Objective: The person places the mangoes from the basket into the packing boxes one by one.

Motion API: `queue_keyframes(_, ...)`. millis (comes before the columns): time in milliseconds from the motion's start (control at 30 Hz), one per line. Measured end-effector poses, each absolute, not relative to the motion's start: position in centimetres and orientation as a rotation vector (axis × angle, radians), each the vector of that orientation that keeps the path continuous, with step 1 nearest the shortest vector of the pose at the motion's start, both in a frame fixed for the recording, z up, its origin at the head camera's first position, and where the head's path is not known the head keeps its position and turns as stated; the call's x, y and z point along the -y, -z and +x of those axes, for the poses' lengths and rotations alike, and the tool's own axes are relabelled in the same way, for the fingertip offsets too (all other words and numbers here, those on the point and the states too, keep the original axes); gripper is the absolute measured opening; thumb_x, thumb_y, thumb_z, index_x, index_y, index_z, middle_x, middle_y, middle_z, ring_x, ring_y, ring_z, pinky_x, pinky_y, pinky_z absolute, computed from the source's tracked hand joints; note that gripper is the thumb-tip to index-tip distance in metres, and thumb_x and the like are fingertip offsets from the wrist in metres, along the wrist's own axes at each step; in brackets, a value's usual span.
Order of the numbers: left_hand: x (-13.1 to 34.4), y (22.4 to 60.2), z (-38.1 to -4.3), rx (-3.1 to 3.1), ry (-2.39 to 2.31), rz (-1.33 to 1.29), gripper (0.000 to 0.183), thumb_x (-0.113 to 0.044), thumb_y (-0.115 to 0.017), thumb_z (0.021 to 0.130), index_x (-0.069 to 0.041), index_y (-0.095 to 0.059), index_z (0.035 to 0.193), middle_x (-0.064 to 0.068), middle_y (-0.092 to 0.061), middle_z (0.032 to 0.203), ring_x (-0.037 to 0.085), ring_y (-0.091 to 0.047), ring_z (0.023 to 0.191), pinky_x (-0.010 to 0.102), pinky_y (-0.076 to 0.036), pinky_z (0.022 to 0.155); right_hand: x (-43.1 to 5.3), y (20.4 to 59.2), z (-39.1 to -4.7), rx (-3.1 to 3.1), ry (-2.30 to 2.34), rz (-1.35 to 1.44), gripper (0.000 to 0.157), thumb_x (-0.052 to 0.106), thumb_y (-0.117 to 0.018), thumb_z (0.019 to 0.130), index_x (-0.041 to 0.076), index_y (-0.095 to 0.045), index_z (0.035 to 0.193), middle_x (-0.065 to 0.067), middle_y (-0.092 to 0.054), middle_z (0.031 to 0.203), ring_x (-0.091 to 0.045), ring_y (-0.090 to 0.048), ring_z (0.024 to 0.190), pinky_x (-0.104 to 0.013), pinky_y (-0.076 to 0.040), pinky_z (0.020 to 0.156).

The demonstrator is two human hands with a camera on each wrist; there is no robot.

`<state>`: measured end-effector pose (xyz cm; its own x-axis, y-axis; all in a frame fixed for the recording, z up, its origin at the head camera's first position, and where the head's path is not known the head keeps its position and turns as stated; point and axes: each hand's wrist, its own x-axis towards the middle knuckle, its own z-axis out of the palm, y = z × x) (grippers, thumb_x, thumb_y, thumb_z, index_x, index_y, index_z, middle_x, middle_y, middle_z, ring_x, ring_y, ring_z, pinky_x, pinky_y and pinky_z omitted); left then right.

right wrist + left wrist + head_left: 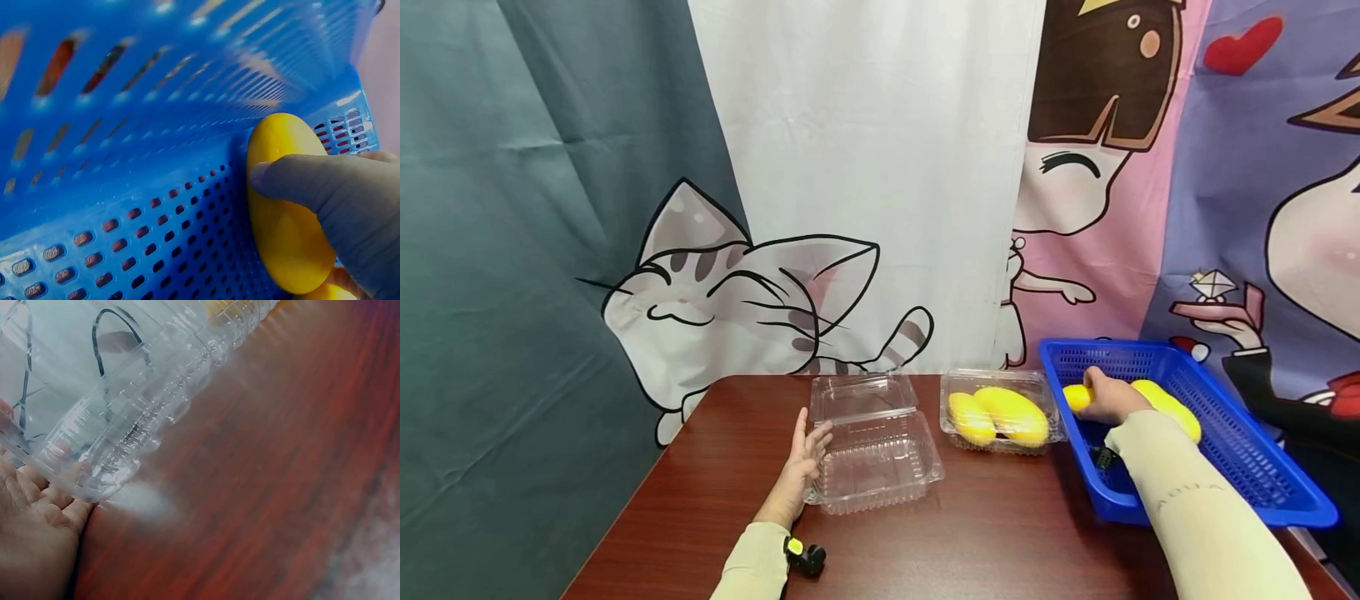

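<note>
In the head view my left hand is beside a clear plastic clamshell box whose lid lies back. The left wrist view has its fingers loosely bent against the box's edge. My right hand reaches into a blue perforated basket and grips a yellow mango near one side wall. The thumb lies across the fruit in the right wrist view; the other fingers are mostly hidden behind it. Another yellow mango lies in the basket, partly covered by my right arm.
Between the clamshell box and the basket stands a second clear box, its lid down over two yellow mangoes. Both boxes rest on a dark red-brown wooden table. Behind them hangs a printed cartoon curtain.
</note>
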<state>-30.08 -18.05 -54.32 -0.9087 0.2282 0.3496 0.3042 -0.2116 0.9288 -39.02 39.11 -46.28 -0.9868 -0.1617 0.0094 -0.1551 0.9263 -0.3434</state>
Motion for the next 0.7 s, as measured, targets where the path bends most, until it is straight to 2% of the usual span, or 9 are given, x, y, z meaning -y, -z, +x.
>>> queue_keyframes(167, 18.0, 54.2, -29.8, 1.997, 2.28, -0.605, 0.115, 0.02, -0.03, 0.061, -0.015, 0.017, 0.16, 0.036, -0.018, 0.157, 0.039, -0.028, 0.144, 0.065, -0.003, 0.116, -39.5, 45.8, -38.8, -3.044, 0.598, -0.186, 0.06, 0.039, -0.08, 0.077, 0.001, -0.044, 0.106, -0.016, -0.06, 0.088, -0.031, -0.057, 0.076, -0.045, -0.048, 0.069)
queue_keyframes(300, 17.9, 54.1, -29.7, 2.01, 2.268, -0.597, 0.116, 0.021, -0.03, 0.06, -0.015, 0.015, 0.161, 0.034, -0.019, 0.158, 0.042, -0.026, 0.144, 0.065, -0.004, 0.116, -39.7, 44.7, -38.3, -3.066, 0.719, -0.129, 0.067, 0.046, -0.075, 0.082, -0.003, -0.042, 0.113, -0.023, -0.06, 0.095, -0.034, -0.059, 0.08, -0.043, -0.049, 0.068)
queue_keyframes(400, 17.9, 54.1, -29.9, 1.987, 2.281, -0.607, 0.116, 0.021, -0.031, 0.059, -0.012, 0.014, 0.16, 0.035, -0.02, 0.157, 0.037, -0.031, 0.143, 0.066, -0.004, 0.115, -39.7, 43.2, -37.8, -3.068, 0.827, -0.107, 0.078, 0.05, -0.071, 0.087, -0.007, -0.038, 0.129, -0.033, -0.059, 0.11, -0.039, -0.061, 0.087, -0.044, -0.052, 0.068)
queue_keyframes(500, 17.9, 54.2, -30.0, 1.954, 2.294, -0.628, 0.115, 0.022, -0.031, 0.058, -0.007, 0.014, 0.159, 0.039, -0.019, 0.155, 0.028, -0.038, 0.138, 0.068, -0.003, 0.114, -39.3, 41.7, -37.3, -3.06, 0.886, -0.112, 0.087, 0.054, -0.067, 0.091, -0.004, -0.032, 0.145, -0.038, -0.054, 0.125, -0.043, -0.061, 0.097, -0.047, -0.054, 0.072)
queue_keyframes(600, 17.8, 54.2, -30.1, 1.947, 2.293, -0.627, 0.114, 0.021, -0.03, 0.057, -0.006, 0.014, 0.159, 0.041, -0.018, 0.154, 0.021, -0.041, 0.134, 0.068, -0.004, 0.113, -38.4, 40.2, -37.0, -3.066, 0.909, -0.145, 0.087, 0.055, -0.064, 0.093, 0.0, -0.029, 0.152, -0.037, -0.052, 0.131, -0.046, -0.059, 0.104, -0.052, -0.053, 0.078)
queue_keyframes(700, 17.8, 54.2, -30.0, 1.937, 2.297, -0.633, 0.114, 0.021, -0.03, 0.056, -0.005, 0.014, 0.158, 0.042, -0.017, 0.153, 0.015, -0.043, 0.13, 0.068, -0.003, 0.112, -37.0, 38.6, -36.6, -3.079, 0.934, -0.187, 0.085, 0.056, -0.062, 0.094, 0.005, -0.03, 0.154, -0.032, -0.054, 0.132, -0.044, -0.058, 0.105, -0.05, -0.052, 0.078)
